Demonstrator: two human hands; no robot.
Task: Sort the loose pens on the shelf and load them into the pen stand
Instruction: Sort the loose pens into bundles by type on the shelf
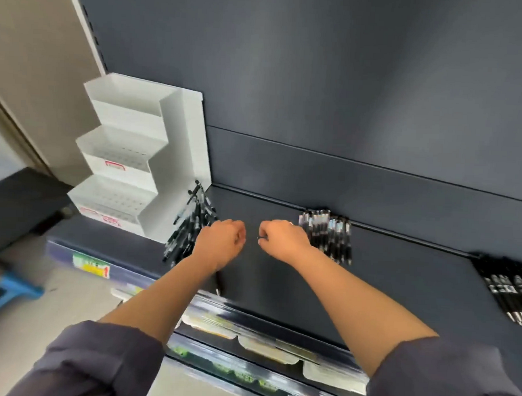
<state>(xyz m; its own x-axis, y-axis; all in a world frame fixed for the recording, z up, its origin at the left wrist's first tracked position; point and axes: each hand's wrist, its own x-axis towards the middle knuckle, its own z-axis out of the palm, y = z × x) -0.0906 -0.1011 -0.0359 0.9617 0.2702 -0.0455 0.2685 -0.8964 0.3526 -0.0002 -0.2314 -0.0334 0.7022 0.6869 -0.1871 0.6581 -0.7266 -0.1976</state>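
Note:
A white tiered pen stand [126,162] stands at the left end of the dark shelf [279,288], and its tiers look empty. A loose pile of black pens [189,224] lies against the stand's right side. My left hand [222,241] hovers just right of that pile, curled into a fist. A dark pen [218,282] runs back from it under the wrist. My right hand [282,239] is curled too, and a small dark pen tip shows at its fingertips. Behind it lies a neat row of black pens [327,233].
Another group of black pens [507,289] lies at the shelf's far right edge. The shelf's front rail carries price labels [91,265]. Lower shelves with packaged goods [265,347] sit below. A blue stool [7,291] stands on the floor at left.

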